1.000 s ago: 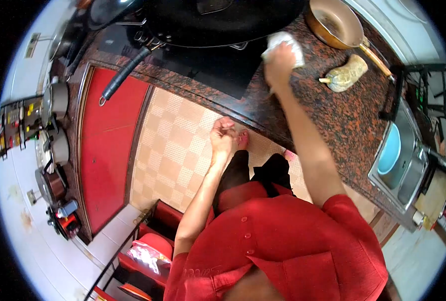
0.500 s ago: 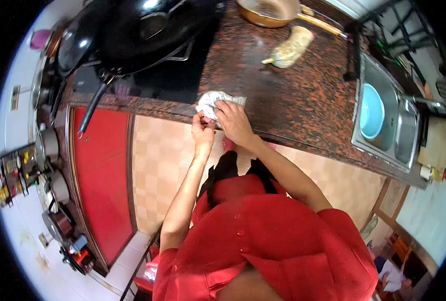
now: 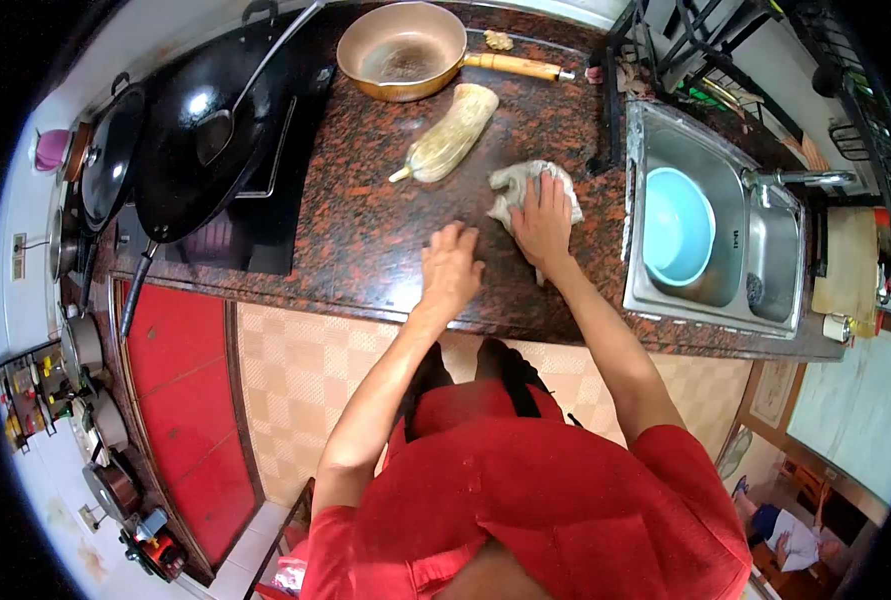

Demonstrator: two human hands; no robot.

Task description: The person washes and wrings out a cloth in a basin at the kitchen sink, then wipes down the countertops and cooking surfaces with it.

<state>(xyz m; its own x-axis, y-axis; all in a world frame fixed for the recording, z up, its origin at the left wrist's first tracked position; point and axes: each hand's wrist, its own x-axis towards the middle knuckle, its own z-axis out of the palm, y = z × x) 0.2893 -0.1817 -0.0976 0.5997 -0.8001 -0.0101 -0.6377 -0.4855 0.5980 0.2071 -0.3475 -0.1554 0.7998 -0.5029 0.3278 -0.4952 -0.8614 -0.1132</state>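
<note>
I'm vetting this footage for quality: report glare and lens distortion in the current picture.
Head view: bright glare on the worktop beside the left hand; head view: a white highlight inside the wok; head view: no obvious glare on the cloth under the right hand; head view: fisheye curvature, with black corners.

Matt cloth rag, glossy stone-look counter, shiny metal sink, smooth plastic-looking basin, wooden pan handle
</note>
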